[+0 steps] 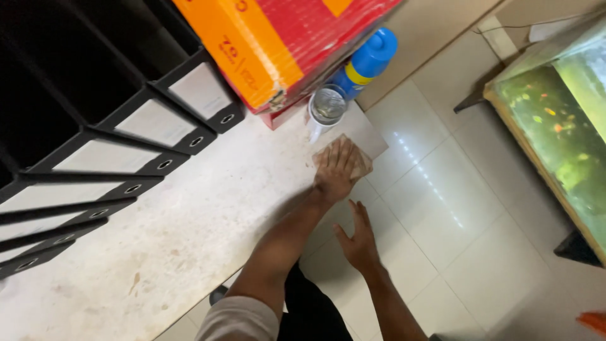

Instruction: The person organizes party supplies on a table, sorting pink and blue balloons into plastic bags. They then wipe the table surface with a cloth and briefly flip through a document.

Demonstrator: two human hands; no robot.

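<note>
Left hand [338,169] flattens tan cloth [361,165]

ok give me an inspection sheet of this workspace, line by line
surface: pale stained counter, marks and smudges across it
job's things: brownish cloth flat near the counter corner under the left hand
clutter: clear cup just beyond the cloth; blue bottle with yellow band; orange and red box; row of black binders
grip: left hand pressed flat on the cloth; right hand open, off the counter edge, holding nothing
cables: thin wire by the far wall
surroundings: pale tiled floor; glass fish tank on the right
</note>
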